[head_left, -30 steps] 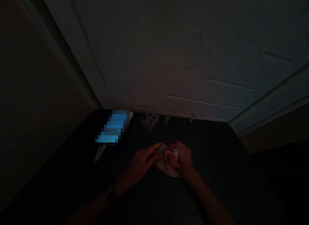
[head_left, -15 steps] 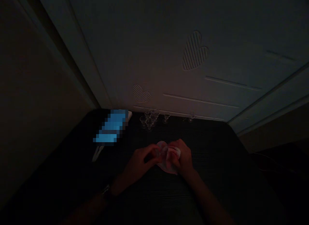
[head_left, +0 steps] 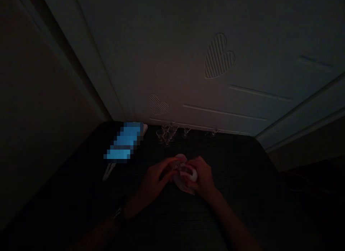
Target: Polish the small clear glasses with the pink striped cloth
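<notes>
The scene is very dim. My left hand (head_left: 159, 173), with a dark band at its wrist, curls its thumb and fingers around a small clear glass (head_left: 177, 166), which is hard to make out. Close beside it, my right hand (head_left: 202, 173) is closed on a pale pinkish cloth (head_left: 192, 174), bunched and folded over at the fingers. The cloth's lower part spreads beneath both hands and meets the glass. Behind the hands, several small stemmed glasses (head_left: 167, 134) stand in a cluster. Another stemmed glass (head_left: 185, 131) stands just right of them.
A lit, blurred-out screen (head_left: 125, 141) lies on the dark table (head_left: 167, 222) at the left, with a white strap or cable (head_left: 108, 171) below it. One more small glass (head_left: 214, 132) is at the back right, seemingly tipped. A pale panel with raised hearts (head_left: 219, 56) rises behind.
My right hand has shifted slightly left and turned, and the cloth now forms a loop at its fingers against the glass. My left hand has moved slightly left and up.
</notes>
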`<state>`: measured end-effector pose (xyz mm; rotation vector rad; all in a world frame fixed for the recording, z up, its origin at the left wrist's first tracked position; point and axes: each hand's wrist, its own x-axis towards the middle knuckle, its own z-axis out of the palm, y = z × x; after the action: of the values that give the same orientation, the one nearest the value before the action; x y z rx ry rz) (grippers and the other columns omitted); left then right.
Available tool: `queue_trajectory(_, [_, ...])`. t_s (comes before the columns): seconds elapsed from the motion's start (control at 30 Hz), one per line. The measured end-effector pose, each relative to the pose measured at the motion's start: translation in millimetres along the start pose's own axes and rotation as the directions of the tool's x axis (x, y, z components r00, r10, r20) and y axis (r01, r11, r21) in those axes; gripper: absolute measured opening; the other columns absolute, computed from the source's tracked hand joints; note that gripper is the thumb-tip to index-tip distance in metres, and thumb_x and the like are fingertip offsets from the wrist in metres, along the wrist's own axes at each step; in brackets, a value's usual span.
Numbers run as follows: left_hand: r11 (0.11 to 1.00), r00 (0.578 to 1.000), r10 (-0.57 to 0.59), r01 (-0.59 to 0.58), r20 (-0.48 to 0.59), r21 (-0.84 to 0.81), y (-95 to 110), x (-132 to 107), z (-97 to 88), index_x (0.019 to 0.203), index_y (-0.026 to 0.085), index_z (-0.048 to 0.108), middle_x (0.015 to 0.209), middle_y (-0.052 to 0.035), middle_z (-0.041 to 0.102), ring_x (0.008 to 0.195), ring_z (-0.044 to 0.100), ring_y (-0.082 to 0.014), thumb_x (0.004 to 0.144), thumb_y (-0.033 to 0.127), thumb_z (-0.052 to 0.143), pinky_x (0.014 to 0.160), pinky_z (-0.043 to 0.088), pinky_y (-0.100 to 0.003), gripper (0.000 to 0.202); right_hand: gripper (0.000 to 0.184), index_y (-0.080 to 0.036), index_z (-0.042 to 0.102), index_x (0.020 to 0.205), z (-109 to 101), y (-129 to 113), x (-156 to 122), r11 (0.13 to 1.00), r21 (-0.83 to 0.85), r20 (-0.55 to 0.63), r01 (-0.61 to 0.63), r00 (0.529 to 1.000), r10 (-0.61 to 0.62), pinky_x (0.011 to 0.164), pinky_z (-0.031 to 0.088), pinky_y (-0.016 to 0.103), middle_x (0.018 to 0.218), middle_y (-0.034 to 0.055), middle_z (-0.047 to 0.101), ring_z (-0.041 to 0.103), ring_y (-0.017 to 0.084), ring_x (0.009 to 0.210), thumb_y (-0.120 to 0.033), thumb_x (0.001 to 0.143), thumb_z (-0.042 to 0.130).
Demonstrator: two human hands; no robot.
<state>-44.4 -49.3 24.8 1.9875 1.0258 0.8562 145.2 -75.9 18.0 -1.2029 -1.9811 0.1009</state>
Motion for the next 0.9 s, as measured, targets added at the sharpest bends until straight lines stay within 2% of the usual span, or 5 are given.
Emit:
queue_trajectory(0.17, [0.999, 0.999, 0.011, -0.009, -0.042, 0.042, -0.4, 0.5, 1.1, 0.116, 0.022, 0.052, 0.101, -0.0042, 0.065, 0.08, 0.062, -0.014, 0.086, 0.029, 0.044, 0.071, 0.05, -0.026, 0.032, 0.025, -0.021, 0.053, 0.093, -0.4, -6.6, 0.9, 0.999, -0.026, 0.074, -0.022, 0.997, 0.023, 0.06, 0.04, 0.029, 0.08, 0.0038, 0.06, 0.052, 0.016, 0.07, -0.039, 0.076, 0.057])
queue_trajectory(0.4, [0.999, 0.998, -0.002, 0.005, -0.068, 0.044, 2.0, 0.3, 0.8, 0.11, 0.021, 0.053, 0.088, -0.0007, 0.065, 0.072, 0.06, -0.0115, 0.082, 0.03, 0.049, 0.064, 0.049, -0.023, 0.029, 0.027, -0.021, 0.05, 0.101, -2.7, -7.8, 1.5, 1.0, -0.012, 0.067, 0.008, 0.998, -0.007, 0.065, 0.041, 0.031, 0.087, 0.0052, 0.061, 0.052, 0.018, 0.075, -0.032, 0.077, 0.055])
queue_trajectory(0.6, [1.0, 0.998, -0.015, 0.016, -0.062, 0.023, -0.8, 1.5, -0.9, 0.107, 0.021, 0.053, 0.089, -0.0009, 0.065, 0.072, 0.061, -0.012, 0.082, 0.032, 0.05, 0.063, 0.049, -0.023, 0.028, 0.029, -0.02, 0.049, 0.103, -1.4, -5.8, 2.1, 1.0, -0.007, 0.109, -0.012, 0.994, 0.013, 0.071, 0.042, 0.034, 0.094, 0.0061, 0.06, 0.052, 0.02, 0.082, -0.027, 0.076, 0.053])
queue_trajectory(0.77, [0.998, 0.998, -0.004, 0.008, -0.058, 0.066, 2.0, 1.9, -2.4, 0.1, 0.02, 0.055, 0.081, 0.0007, 0.064, 0.066, 0.058, -0.0109, 0.081, 0.033, 0.051, 0.059, 0.047, -0.022, 0.023, 0.029, -0.019, 0.05, 0.107, -2.7, -7.6, 2.4, 1.0, -0.01, 0.122, 0.009, 0.993, -0.008, 0.074, 0.042, 0.035, 0.097, 0.0076, 0.059, 0.052, 0.021, 0.087, -0.03, 0.079, 0.051])
queue_trajectory(0.9, [0.994, 0.997, 0.035, -0.028, -0.069, 0.11, 3.4, 0.9, -2.6, 0.101, 0.02, 0.054, 0.082, 0.0003, 0.064, 0.067, 0.058, -0.0111, 0.082, 0.032, 0.05, 0.061, 0.047, -0.023, 0.023, 0.028, -0.018, 0.052, 0.106, -3.8, -9.3, 2.8, 1.0, -0.014, 0.12, 0.014, 0.993, -0.013, 0.073, 0.041, 0.035, 0.094, 0.0076, 0.06, 0.052, 0.02, 0.085, -0.033, 0.083, 0.047])
